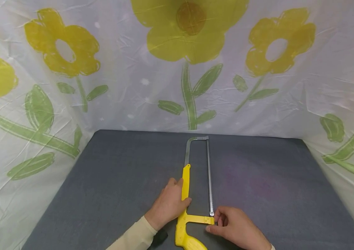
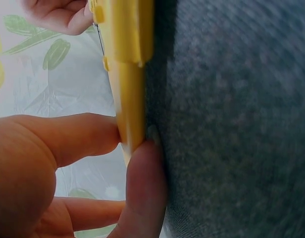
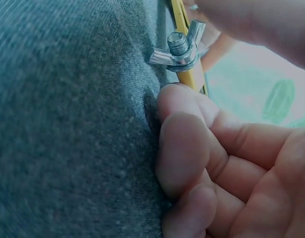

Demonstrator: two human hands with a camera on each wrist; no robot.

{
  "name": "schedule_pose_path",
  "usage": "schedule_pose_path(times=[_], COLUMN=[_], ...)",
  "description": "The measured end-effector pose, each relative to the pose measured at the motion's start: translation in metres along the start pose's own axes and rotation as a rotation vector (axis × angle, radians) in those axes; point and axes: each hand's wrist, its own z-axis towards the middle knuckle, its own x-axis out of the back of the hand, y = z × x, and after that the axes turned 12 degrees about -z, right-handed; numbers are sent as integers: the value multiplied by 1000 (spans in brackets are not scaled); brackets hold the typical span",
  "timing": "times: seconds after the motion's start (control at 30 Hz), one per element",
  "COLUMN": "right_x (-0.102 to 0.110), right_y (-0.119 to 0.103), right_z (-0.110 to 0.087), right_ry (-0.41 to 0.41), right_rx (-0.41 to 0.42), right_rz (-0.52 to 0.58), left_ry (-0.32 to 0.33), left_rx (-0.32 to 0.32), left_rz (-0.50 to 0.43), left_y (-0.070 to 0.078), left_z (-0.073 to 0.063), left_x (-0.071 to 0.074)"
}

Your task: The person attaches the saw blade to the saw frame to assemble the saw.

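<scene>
A hacksaw (image 1: 185,180) with a yellow frame and handle lies on the dark table, its silver bow pointing away from me. My left hand (image 1: 168,203) pinches the yellow bar between thumb and fingers, as the left wrist view also shows. The metal blade (image 1: 209,177) runs along the saw's right side. At the near blade end, a silver wing nut (image 3: 178,52) sits on a threaded bolt. My right hand (image 1: 237,225) is beside it, fingers bent and thumb apart, with the wing nut uncovered between them. A fingertip lies close below the nut; contact is unclear.
The dark cloth-covered table (image 1: 127,166) extends around the saw. A small black object (image 1: 159,239) lies beside the left sleeve, partly hidden. White curtains (image 1: 117,86) with yellow flowers stand behind and along both sides.
</scene>
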Motion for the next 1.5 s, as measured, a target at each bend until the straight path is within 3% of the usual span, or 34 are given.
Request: schedule_pose_path(times=[0.27, 0.8, 1.5], right_x=[-1, 0, 3], right_y=[0, 6, 9], right_z=[-1, -1, -1], right_ry=[25, -51, -58], right_rx=[11, 29, 62], right_rz=[-9, 61, 80], left_ry=[-4, -5, -16], left_rx=[11, -2, -1], left_rz=[0, 7, 2], left_y=[2, -4, 0], left_z=[-2, -2, -1], left_x=[1, -2, 0])
